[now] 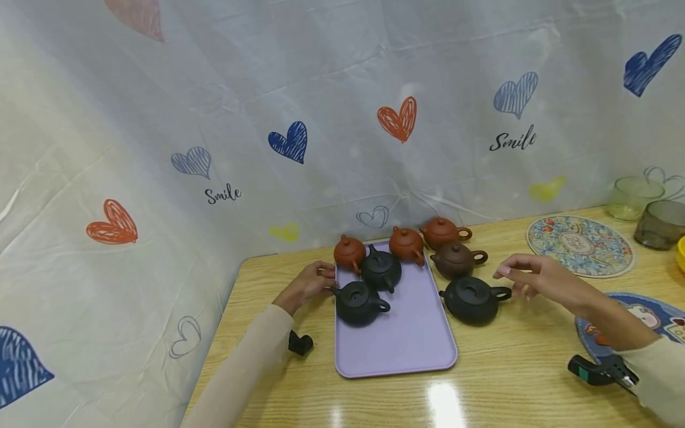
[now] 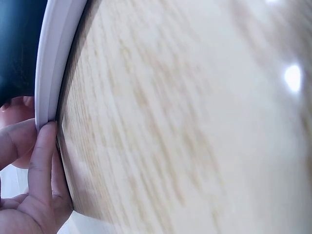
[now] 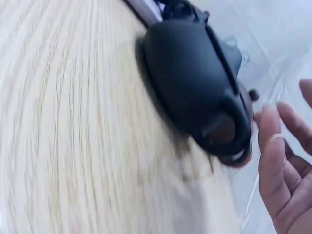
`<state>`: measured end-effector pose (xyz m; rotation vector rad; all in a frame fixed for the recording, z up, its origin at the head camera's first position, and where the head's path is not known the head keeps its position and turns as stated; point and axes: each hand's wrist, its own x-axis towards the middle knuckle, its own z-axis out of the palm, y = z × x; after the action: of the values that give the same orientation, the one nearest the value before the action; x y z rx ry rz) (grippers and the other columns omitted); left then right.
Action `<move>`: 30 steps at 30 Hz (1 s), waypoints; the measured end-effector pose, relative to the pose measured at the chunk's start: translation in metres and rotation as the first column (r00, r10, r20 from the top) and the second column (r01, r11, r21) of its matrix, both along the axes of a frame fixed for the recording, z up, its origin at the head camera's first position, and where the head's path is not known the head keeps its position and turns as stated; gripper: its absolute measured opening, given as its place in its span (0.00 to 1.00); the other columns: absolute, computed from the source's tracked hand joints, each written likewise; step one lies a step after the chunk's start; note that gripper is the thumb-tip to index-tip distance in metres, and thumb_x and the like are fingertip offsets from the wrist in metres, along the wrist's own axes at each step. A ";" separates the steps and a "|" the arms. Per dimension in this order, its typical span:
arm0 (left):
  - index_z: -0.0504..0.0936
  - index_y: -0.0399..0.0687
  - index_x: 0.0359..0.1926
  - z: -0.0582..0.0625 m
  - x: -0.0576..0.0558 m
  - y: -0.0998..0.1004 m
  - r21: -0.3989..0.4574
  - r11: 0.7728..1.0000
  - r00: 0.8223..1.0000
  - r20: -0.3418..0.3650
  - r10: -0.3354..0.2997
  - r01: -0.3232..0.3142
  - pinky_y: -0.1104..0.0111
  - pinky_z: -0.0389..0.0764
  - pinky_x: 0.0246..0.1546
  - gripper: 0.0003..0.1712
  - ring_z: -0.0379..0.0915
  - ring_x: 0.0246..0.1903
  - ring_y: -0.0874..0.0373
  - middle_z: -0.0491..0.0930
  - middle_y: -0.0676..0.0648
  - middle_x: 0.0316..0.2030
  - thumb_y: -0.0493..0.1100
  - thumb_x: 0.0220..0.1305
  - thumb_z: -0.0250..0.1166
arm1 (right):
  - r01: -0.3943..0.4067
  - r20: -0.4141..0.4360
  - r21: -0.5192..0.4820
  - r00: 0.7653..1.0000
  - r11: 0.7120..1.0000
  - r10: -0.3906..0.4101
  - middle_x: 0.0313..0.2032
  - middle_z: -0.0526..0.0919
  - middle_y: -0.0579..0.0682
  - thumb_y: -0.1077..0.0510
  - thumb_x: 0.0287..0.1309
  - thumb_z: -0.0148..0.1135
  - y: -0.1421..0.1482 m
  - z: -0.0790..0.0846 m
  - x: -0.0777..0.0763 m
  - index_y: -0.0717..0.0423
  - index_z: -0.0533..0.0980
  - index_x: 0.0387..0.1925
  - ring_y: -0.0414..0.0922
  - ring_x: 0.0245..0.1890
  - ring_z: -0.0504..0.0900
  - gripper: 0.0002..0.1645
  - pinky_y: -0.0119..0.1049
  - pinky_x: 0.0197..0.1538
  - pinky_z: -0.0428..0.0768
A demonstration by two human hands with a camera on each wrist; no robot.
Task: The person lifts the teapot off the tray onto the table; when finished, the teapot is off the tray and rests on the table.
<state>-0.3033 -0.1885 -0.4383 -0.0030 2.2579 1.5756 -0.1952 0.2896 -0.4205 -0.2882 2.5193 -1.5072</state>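
The lilac tray (image 1: 398, 345) lies on the table with two black teapots, one (image 1: 355, 306) nearer and one (image 1: 381, 270) behind it. Two reddish-brown clay teapots, one (image 1: 349, 252) left and one (image 1: 405, 245) right, stand at its far end. My left hand (image 1: 310, 285) is at the tray's left edge, and the left wrist view shows its fingertips (image 2: 45, 134) pinching the rim. Right of the tray sits another black teapot (image 1: 471, 302). My right hand (image 1: 540, 279), fingers loosely bent and holding nothing, hovers just off its handle.
Behind that black teapot stand a dark brown teapot (image 1: 455, 260) and a reddish-brown one (image 1: 440, 233). A round patterned mat (image 1: 580, 245), a blue mat (image 1: 663, 312) and glass cups (image 1: 660, 224) lie to the right. A heart-printed sheet (image 1: 342, 107) hangs behind the table.
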 end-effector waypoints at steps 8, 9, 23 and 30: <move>0.69 0.33 0.64 0.001 0.000 0.001 -0.006 1.000 1.000 0.001 0.017 -0.017 0.61 0.86 0.47 0.26 0.78 0.41 0.54 0.74 0.33 0.57 0.27 0.66 0.62 | -0.171 -0.049 -0.136 0.985 0.976 0.165 0.37 0.86 0.50 0.54 0.75 0.53 -0.045 0.007 0.004 0.65 0.78 0.50 0.47 0.29 0.82 0.17 0.39 0.30 0.83; 0.69 0.34 0.64 0.001 0.001 0.000 -0.008 1.000 1.000 0.003 0.016 -0.016 0.61 0.85 0.48 0.26 0.78 0.41 0.54 0.74 0.33 0.57 0.27 0.66 0.62 | -0.201 -0.059 -0.149 0.979 0.968 0.194 0.38 0.86 0.52 0.54 0.75 0.53 -0.052 0.007 0.004 0.66 0.77 0.50 0.46 0.29 0.82 0.17 0.39 0.30 0.83; 0.71 0.36 0.62 -0.001 0.000 0.001 -0.026 0.999 1.000 0.005 0.021 -0.021 0.63 0.86 0.47 0.25 0.79 0.41 0.55 0.75 0.36 0.55 0.28 0.65 0.63 | -0.228 0.058 -0.156 0.969 0.961 0.240 0.43 0.84 0.60 0.52 0.68 0.62 -0.153 0.003 0.000 0.60 0.82 0.43 0.44 0.26 0.81 0.15 0.35 0.24 0.80; 0.71 0.35 0.62 -0.002 -0.001 0.000 -0.033 0.999 1.000 0.000 0.019 -0.019 0.63 0.86 0.46 0.25 0.79 0.41 0.54 0.75 0.36 0.55 0.29 0.65 0.64 | -0.134 0.178 -0.156 0.971 0.979 0.161 0.47 0.81 0.54 0.52 0.67 0.62 -0.186 -0.002 -0.004 0.59 0.79 0.50 0.44 0.29 0.83 0.17 0.35 0.26 0.78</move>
<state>-0.3039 -0.1881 -0.4400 -0.0337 2.2904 1.5471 -0.1992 0.1040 -0.4223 -0.3284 2.1974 -1.5782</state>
